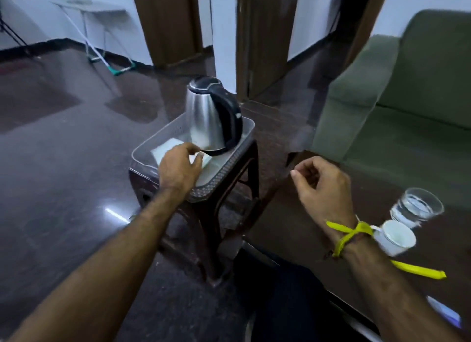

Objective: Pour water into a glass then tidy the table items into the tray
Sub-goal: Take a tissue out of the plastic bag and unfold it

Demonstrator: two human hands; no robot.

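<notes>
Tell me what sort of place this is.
Probably a home living room: a green sofa, wooden doors, and a kettle in a tray on a stool.

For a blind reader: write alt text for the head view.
A steel kettle stands in a clear tray on a brown stool, the left hand touching white paper in it. The right hand hovers empty; a water glass and white cup wait on the table.

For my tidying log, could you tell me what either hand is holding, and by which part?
The left hand touches the white paper in the tray by its near edge; a firm pinch cannot be told. The right hand holds nothing.
</notes>
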